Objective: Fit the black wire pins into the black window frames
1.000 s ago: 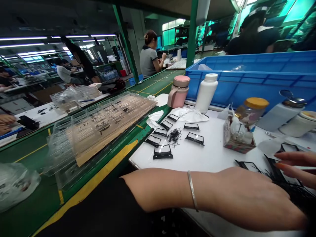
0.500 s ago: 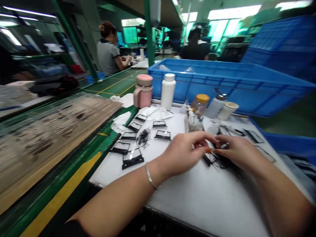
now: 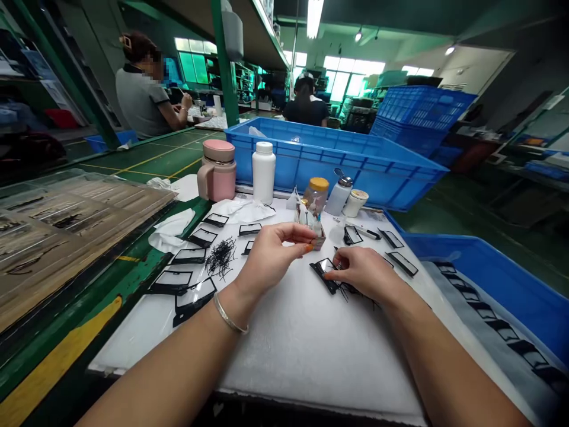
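My left hand, with a silver bangle on the wrist, hovers over the white work surface. Its thumb and index fingertips are pinched together; anything between them is too small to make out. My right hand is lower and to the right, its fingers bent and drawn together. Its thumb tip overlaps a small black frame with a clear window, which lies slantwise on the surface. Loose thin black strips show partly beneath this hand. What its fingertips grip is hidden.
At left lie several similar frames around a pile of black strips. A pink mug, white bottle and yellow-lidded jar stand behind. Blue crates border the back and right. Two people sit beyond.
My hands have come apart: the left is up and leftward, the right down beside the black frame. The camera view has turned right, showing a blue crate with frames.
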Action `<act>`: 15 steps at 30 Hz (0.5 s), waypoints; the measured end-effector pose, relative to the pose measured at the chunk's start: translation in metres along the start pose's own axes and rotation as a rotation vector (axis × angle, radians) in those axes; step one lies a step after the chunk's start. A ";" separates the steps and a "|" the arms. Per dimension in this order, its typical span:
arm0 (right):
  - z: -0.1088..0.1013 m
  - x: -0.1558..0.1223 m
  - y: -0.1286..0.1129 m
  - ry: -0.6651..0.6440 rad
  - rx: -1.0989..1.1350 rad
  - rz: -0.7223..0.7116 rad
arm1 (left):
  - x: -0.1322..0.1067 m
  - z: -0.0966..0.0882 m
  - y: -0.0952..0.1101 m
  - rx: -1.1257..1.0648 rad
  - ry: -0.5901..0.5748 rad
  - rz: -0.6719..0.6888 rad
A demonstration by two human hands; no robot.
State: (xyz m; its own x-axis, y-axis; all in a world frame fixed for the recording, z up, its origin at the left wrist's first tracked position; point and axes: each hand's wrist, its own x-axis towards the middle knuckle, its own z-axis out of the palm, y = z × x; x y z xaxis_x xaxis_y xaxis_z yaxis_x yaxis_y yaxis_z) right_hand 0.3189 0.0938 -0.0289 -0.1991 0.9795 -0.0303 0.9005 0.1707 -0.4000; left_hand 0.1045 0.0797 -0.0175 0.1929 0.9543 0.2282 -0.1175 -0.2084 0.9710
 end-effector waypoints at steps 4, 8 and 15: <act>-0.002 0.001 0.001 -0.103 0.203 -0.078 | 0.000 -0.002 0.001 0.075 0.001 0.030; -0.006 0.000 0.001 -0.245 0.444 -0.124 | 0.001 -0.007 0.006 0.090 -0.022 -0.008; -0.004 -0.007 -0.015 -0.282 0.881 -0.122 | -0.001 -0.011 0.012 0.229 -0.091 -0.033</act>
State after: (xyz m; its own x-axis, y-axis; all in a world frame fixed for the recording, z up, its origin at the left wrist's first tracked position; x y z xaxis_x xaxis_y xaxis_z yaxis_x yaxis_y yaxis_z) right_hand 0.3085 0.0848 -0.0192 -0.4636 0.8782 -0.1174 0.2717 0.0148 -0.9623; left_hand 0.0926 0.0789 -0.0065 0.2812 0.9404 0.1914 0.1126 -0.2304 0.9666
